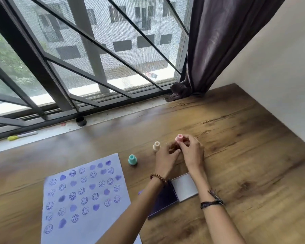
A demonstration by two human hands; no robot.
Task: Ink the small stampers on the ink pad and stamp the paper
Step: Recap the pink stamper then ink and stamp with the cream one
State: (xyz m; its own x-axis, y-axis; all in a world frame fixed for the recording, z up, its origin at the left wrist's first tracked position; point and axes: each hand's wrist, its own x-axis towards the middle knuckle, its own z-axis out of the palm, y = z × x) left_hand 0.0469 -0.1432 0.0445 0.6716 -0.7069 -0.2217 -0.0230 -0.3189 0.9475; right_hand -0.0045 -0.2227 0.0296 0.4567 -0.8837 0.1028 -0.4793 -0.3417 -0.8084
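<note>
pink stamper point(179, 138) held upright, paper point(84, 196) stamped

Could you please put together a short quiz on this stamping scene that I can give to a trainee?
1. True or false: the pink stamper stands free on the table.
2. Which stamper stands nearest the paper? A) teal stamper B) cream stamper C) pink stamper
3. Fill in: the ink pad lies open, and its lid rests on the side toward the ____ arm.

Key:
1. False. The right hand holds it in its fingers, with the left hand close beside it.
2. A.
3. Right.
</note>
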